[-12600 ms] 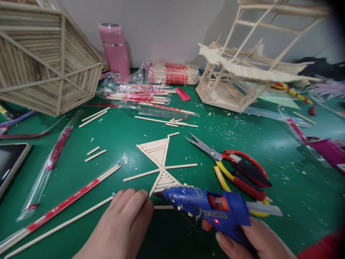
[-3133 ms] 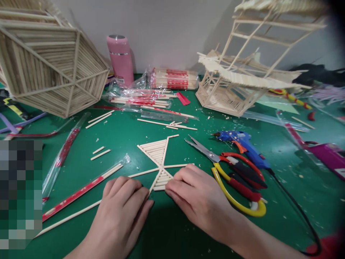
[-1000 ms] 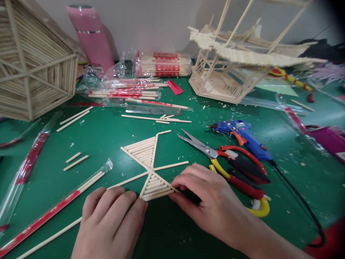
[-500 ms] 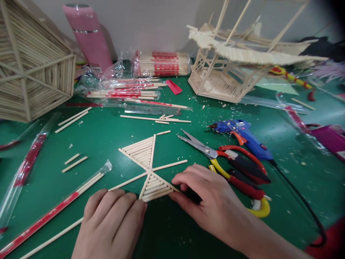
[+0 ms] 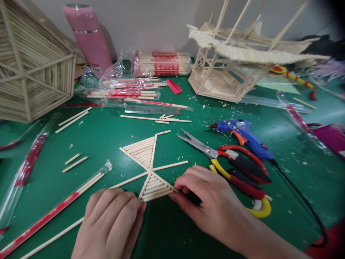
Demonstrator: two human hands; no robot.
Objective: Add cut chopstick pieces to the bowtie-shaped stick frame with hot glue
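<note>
both hands [image 5: 113, 219] at stick fan [image 5: 149, 169]

Bright, even light falls from above — soft glare streaks the green table [image 5: 283, 122] toward its right edge. My hands cast short dark shadows just beneath them. The centre is sharp; the far corners smear and bend outward, and the upper right corner darkens — the lower right blurs into red.
</note>
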